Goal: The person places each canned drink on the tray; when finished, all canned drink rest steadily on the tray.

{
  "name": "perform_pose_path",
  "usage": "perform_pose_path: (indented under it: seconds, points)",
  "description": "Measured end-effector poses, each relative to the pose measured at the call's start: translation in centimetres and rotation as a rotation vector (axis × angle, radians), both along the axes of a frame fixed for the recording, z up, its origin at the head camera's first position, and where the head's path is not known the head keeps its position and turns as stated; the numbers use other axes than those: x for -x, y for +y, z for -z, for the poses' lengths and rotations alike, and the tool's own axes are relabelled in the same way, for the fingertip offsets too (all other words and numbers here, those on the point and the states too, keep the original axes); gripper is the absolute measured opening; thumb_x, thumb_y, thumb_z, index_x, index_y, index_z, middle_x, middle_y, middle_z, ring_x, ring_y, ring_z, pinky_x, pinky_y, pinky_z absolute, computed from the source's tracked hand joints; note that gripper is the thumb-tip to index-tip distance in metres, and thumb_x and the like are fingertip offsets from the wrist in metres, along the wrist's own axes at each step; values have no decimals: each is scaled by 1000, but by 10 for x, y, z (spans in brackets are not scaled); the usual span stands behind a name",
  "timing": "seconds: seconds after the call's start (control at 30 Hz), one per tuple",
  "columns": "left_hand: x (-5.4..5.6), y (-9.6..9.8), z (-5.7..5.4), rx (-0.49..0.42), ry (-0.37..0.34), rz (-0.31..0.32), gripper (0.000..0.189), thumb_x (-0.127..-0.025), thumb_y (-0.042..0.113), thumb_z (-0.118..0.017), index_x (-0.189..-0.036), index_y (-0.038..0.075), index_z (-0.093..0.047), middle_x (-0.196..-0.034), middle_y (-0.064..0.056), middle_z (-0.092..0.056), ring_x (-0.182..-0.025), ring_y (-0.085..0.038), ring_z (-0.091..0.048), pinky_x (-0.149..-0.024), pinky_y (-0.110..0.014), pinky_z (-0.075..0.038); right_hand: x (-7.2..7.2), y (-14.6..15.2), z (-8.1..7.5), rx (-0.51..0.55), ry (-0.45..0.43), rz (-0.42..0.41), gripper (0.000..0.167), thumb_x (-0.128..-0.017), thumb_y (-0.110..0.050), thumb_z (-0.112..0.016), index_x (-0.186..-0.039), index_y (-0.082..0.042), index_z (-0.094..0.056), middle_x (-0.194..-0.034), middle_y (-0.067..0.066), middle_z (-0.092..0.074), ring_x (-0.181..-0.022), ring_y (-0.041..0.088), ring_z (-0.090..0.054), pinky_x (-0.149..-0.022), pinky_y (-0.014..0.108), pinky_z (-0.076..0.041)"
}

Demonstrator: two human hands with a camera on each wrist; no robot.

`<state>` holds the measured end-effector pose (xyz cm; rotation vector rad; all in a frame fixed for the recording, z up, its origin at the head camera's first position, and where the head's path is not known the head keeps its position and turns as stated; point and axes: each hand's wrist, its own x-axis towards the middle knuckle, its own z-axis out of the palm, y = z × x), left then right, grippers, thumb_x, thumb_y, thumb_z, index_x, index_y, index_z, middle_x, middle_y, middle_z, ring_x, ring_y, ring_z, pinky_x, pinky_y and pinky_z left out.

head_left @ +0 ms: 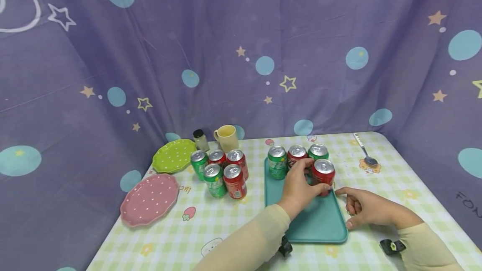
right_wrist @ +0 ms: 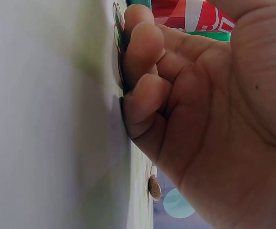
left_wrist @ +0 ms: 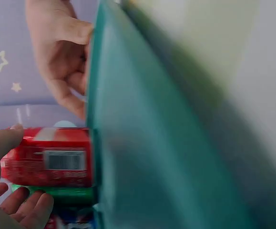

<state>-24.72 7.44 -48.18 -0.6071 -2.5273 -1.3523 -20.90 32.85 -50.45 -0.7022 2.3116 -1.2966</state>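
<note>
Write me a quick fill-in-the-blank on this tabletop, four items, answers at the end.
1. The left hand touches a can that is mainly ____.
2. Left of the tray in the head view stand ____ cans.
3. The plate nearest the person is ____.
4. The jar has a lid coloured ____.

Missing words: red; five; pink; black.

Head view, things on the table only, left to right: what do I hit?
Pink plate → lime-green plate → cluster of five cans → teal tray → spoon. Left out: jar and mug, since they overlap the cluster's span.
</note>
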Motion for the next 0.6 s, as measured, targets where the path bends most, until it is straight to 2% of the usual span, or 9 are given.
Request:
perform_pose_path:
  seconds: [0.17,0.37,0.47,0.6]
  points:
    - [-10,-21,-23,-77,50,71,67,-84,24,-92,-141,18,-58,-131,5,-63,-120,-12,-63,-95,-26,-56,1,0,2,-5,-3,10,89,-82,-17,-91,-149,11,-40,-87,11,-59,-64,9,-48,-55,27,-43]
    - [-15,-68,-51,-180,145,152,60,-89,19,-87,-140,12,-57,-135,-3,-64,-122,-15,-63,-97,-35,-58,1,1,3,-13,6,18,89,-80,-17,-92,-148,11,-41,-87,9,-58,-65,9,-48,-56,26,-43]
    - [-17,-95,-60,-220,191,161,57,-90,16,-85,-139,10,-58,-135,-5,-64,-122,-20,-64,-98,-40,-57,1,1,4,-6,6,14,89,-80,-17,-92,-147,12,-41,-87,9,-58,-65,8,-48,-55,26,-43]
    - [-19,-132,-64,-240,259,131,55,-90,13,-85,-138,8,-59,-133,-4,-65,-121,-23,-64,-99,-42,-56,1,0,4,2,5,10,88,-80,-16,-91,-147,12,-41,-87,10,-59,-64,8,-47,-55,26,-43]
